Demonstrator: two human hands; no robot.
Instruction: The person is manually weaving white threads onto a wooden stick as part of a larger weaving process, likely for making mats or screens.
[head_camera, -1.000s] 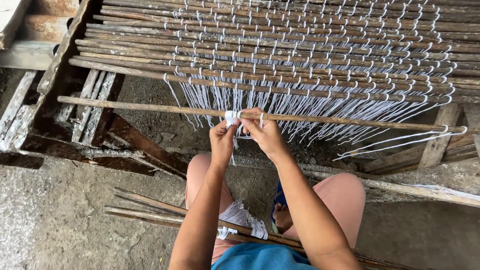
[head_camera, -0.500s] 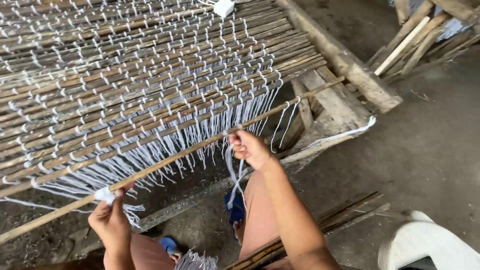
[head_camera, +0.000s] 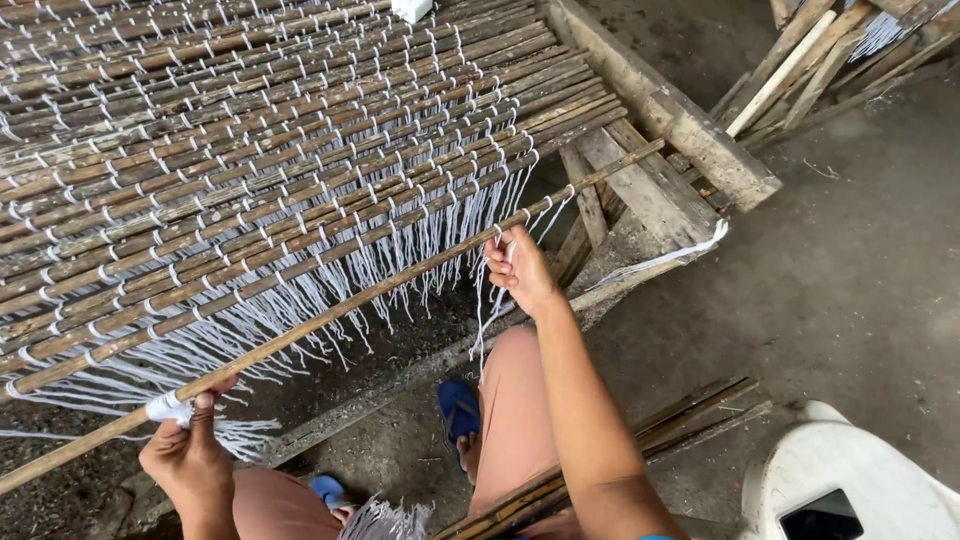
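The loose stick (head_camera: 330, 315) is the thing being worked rn. It's a long thin wooden rod lying diagonally across the front edge of the woven mat (head_camera: 250, 150), just below the last tied row, w/ the white strings (head_camera: 400, 265) hanging down over and past it. Not lashed in yet as far as I can see, it's basically held up by the two hands.

Left hand (head_camera: 185, 455) is down near the low end of the stick, fingers closed around a little white wad of string or cloth (head_camera: 168, 407) pressed right up against the wood. Right hand (head_camera: 518, 268) is further up the stick, fingers pinched shut on a couple of the hanging strands right where they meet it. Can't tell if that's a knot or just a grip.

So imo the step in hand is tying a new stick onto the mat, strand by strand. Next bit prob calls for keeping the stick snug and parallel to the row above while the strands get cinched, or it ends up crooked.

Around it: heavy wooden frame (head_camera: 665, 115) under the mat, spare sticks (head_camera: 620, 455) on the concrete floor (head_camera: 860, 270) by the knees, blue sandal (head_camera: 458, 410) underfoot, white plastic stool (head_camera: 850, 480) bottom right, more sticks (head_camera: 810, 60) leaning top right.
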